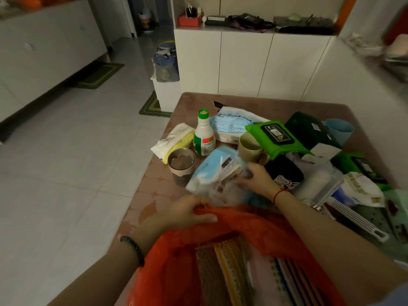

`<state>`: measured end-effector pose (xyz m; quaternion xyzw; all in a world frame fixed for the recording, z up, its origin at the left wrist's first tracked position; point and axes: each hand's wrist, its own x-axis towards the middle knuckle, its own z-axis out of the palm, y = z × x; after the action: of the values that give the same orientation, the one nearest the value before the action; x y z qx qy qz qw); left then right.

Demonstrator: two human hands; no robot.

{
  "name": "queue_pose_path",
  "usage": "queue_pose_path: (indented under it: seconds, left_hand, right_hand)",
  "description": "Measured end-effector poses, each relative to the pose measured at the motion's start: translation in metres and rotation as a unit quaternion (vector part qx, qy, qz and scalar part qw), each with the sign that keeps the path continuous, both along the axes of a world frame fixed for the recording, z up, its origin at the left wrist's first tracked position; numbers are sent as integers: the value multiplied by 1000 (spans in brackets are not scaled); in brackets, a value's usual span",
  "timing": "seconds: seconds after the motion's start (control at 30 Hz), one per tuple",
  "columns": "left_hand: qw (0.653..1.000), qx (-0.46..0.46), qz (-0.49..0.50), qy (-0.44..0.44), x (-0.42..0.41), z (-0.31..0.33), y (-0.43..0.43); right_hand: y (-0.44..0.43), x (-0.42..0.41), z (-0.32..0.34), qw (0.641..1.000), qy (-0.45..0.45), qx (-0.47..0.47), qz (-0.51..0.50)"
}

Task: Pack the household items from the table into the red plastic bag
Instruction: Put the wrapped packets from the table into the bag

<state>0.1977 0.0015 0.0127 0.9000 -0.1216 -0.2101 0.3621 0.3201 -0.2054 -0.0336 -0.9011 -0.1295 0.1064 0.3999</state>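
The red plastic bag lies open at the table's near edge, with striped cloths and notebooks inside. My left hand grips the bag's far rim and holds it up. My right hand holds a light blue packet, blurred, tilted just above the bag's mouth. Behind it stand a white bottle with a green cap, a metal cup and a beige cup. A green wet-wipes pack and a blue-white tissue pack lie further back.
The pink table ends at the left in open tiled floor. On its right side lie a black mug, a dark green pouch, a blue cup, a white plastic handle and more packets. White cabinets stand behind.
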Motion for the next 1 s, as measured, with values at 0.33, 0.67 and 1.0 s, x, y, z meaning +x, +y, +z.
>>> queue_pose_path:
  seconds: [0.33,0.67,1.0]
  left_hand:
    - [996,67,49,34,-33,24,15]
    - [988,31,151,-10,-57,31,49]
    - [973,-42,225,36,-59,44,38]
  right_hand:
    - [-16,-85,147,909,-174,323,-200]
    - [-7,-202,67,979,108,-10,172]
    - [36,-210,25,997,47,4,-55]
